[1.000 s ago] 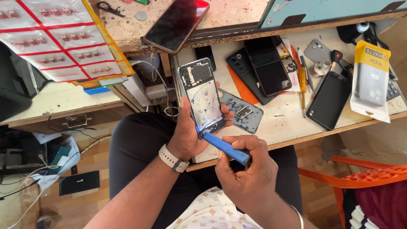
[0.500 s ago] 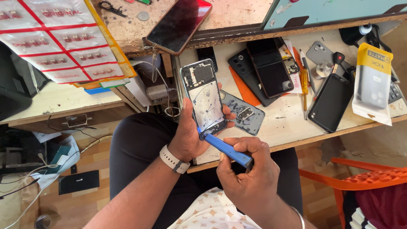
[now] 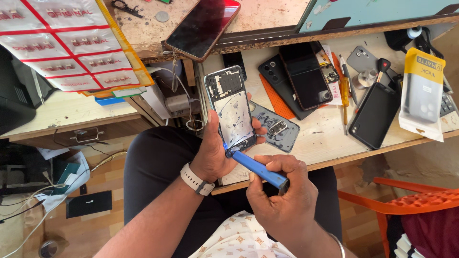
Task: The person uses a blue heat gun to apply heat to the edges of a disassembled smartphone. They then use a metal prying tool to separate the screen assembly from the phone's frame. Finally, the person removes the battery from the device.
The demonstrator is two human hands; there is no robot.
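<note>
Grey back cover [image 3: 276,127] and black phones [image 3: 306,76] behind opened phone [image 3: 233,111].

The left hand [image 3: 217,153], wrist turned palm up with a pale band around it, curls its fingers closed in a grip, while the right hand [image 3: 282,200] sits just below, fist-like, thumb and forefinger pinched together

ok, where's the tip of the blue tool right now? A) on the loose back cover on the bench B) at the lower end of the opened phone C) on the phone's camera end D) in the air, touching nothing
B: the right hand holds the blue tool with its tip against the lower end of the opened phone, which the left hand grips.
</note>
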